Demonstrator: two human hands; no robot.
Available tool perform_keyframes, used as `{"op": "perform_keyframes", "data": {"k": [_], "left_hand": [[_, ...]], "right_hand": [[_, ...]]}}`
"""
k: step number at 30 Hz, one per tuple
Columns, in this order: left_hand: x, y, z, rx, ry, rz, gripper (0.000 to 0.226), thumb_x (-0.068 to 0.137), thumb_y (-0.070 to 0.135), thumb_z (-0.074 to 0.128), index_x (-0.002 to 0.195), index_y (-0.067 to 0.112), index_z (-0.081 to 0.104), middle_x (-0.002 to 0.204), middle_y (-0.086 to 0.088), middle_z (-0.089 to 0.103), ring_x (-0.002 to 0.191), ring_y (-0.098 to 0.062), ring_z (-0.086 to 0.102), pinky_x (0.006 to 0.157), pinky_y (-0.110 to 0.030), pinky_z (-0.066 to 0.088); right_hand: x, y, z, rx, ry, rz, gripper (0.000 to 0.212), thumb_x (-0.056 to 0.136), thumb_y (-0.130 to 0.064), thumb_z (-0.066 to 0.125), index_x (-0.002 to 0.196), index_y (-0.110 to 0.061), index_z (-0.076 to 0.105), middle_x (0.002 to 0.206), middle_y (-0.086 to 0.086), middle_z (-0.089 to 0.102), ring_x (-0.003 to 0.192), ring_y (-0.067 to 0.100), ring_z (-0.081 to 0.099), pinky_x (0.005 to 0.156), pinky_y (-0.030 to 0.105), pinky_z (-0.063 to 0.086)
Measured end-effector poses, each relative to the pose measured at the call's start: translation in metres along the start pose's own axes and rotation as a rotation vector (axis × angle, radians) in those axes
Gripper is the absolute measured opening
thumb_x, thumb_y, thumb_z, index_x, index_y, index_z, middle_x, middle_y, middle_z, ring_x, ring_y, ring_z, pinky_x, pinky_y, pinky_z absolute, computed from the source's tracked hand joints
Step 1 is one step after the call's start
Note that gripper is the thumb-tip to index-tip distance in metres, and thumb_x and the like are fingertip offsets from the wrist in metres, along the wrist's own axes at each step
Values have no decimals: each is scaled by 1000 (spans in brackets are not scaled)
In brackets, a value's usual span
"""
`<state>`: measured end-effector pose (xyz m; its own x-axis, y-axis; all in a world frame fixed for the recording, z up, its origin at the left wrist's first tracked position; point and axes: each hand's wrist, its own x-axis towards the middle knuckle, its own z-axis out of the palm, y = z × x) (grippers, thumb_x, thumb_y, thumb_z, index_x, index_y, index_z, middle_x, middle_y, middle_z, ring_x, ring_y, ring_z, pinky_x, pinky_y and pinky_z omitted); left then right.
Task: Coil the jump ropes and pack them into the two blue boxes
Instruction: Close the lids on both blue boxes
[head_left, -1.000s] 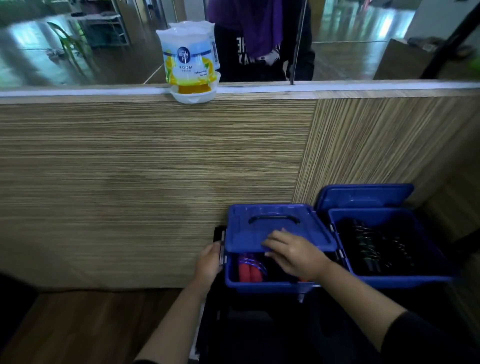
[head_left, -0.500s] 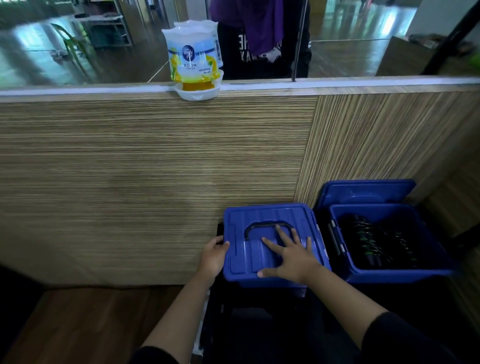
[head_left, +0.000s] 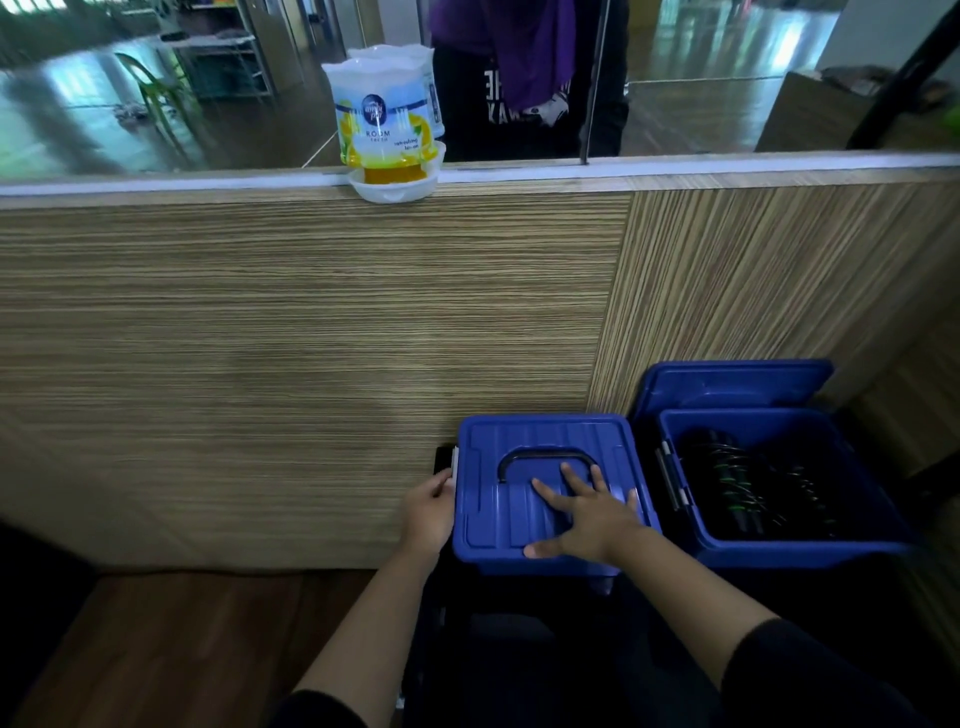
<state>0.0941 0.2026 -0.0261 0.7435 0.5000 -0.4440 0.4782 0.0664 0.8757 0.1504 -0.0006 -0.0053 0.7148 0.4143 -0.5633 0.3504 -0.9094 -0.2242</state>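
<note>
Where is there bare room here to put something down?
Bare wood floor lies left of the left hand. The closed box's lid is free left of the pressing right hand. The open box is crowded with coiled ropes.

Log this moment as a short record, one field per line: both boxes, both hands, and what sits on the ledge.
left box: blue box, lid down, black carry handle lying flat on it
right box: blue box, lid standing open at the back
right box contents: dark coiled jump ropes with green marks
right hand: right hand flat on the closed lid, fingers spread
left hand: left hand at the closed box's left side by a latch; its grip cannot be made out
ledge: air freshener on the wooden partition
</note>
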Motion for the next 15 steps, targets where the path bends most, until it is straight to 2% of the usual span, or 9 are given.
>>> {"op": "perform_keyframes", "data": {"k": [2, 5, 7, 9, 11, 13, 15], "left_hand": [[1, -1, 1, -85, -17, -70, 37, 99, 18, 51, 135, 16, 52, 120, -4, 63, 96, -14, 62, 87, -35, 53], [-1, 5, 0, -317, -70, -269, 40, 97, 12, 55, 136, 19, 52, 114, -6, 66, 83, -16, 63, 65, -30, 54], [-3, 10, 0, -424, -147, -352, 47, 97, 10, 54, 141, 21, 45, 125, -11, 60, 82, -19, 60, 71, -36, 54], [-4, 12, 2, -435, -189, -384, 50, 97, 11, 54, 143, 24, 41, 124, -11, 58, 81, -20, 56, 81, -44, 48], [0, 15, 4, -434, -175, -397, 51, 97, 8, 54, 144, 21, 41, 124, -13, 58, 84, -20, 56, 84, -43, 47], [6, 12, 8, -408, -164, -390, 51, 94, 4, 57, 142, 13, 43, 132, -14, 54, 100, -24, 59, 91, -41, 48], [9, 7, 11, -366, -135, -382, 51, 90, 3, 63, 138, 9, 48, 129, -14, 57, 112, -28, 58, 95, -44, 49]], "right_hand": [[0, 0, 1, 3, 0, -1, 101, 64, -83, 53, 143, -55, -3, 157, -7, -19, 143, 29, -22, 108, 67, -7], [2, 0, 2, -1, -1, 2, 101, 64, -83, 52, 143, -55, -4, 157, -7, -19, 143, 29, -22, 108, 68, -7], [3, -1, 2, -2, 3, 5, 100, 64, -83, 52, 143, -55, -3, 157, -7, -19, 143, 28, -23, 108, 68, -8], [3, -1, 2, -1, 2, 12, 100, 64, -83, 52, 142, -55, -3, 157, -7, -19, 143, 28, -23, 108, 68, -9], [4, -1, 3, 1, -1, 20, 100, 64, -84, 52, 142, -55, -3, 157, -7, -20, 143, 28, -24, 107, 68, -10], [3, -1, 3, -8, -1, 19, 100, 64, -84, 52, 142, -55, -3, 157, -7, -19, 143, 28, -23, 107, 69, -10], [3, -3, 3, -21, -4, 16, 100, 64, -84, 51, 142, -55, -4, 157, -7, -19, 143, 28, -23, 107, 68, -10]]}}
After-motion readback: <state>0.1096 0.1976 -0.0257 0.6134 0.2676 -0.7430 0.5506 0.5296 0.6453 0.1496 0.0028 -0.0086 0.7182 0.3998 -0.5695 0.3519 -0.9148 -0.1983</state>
